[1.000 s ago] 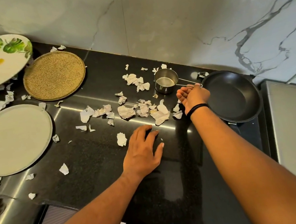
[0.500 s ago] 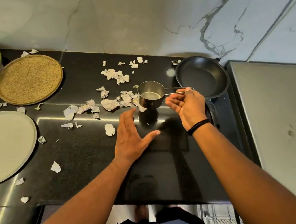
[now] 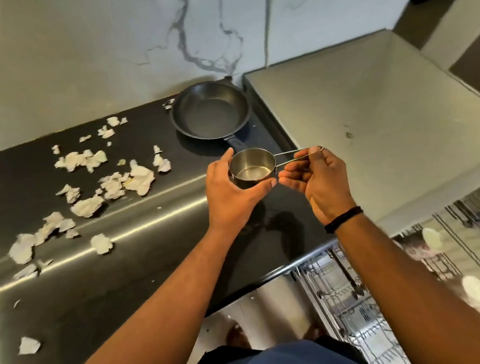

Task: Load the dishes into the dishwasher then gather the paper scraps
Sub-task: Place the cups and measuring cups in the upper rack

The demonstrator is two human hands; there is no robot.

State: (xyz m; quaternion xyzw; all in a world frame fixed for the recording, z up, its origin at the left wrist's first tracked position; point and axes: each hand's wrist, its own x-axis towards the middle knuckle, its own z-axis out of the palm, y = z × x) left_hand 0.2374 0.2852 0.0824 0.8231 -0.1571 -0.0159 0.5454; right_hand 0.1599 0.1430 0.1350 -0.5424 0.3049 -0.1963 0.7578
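Left hand (image 3: 231, 192) now cupping the cup (image 3: 252, 167) lifted off the counter, right hand (image 3: 319, 179) pinching its handle; heading dishwasher-ward.

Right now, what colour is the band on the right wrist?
Black, a thin band round the right wrist; the head view shows it clearly.

single head view only, worn on the person's head, so nothing was shared with a second camera. it looked forward and steeply down, wide-angle, with straight edges bowed near the borders. both forearms entered from the bottom edge and the left hand (image 3: 234, 195) and right hand (image 3: 323, 182) sat close, near frame centre. the black countertop (image 3: 141, 277) filled the left and middle, the marble wall (image 3: 88, 48) ran across the top, and the dishwasher rack (image 3: 353, 305) showed low right, directly below the camera.
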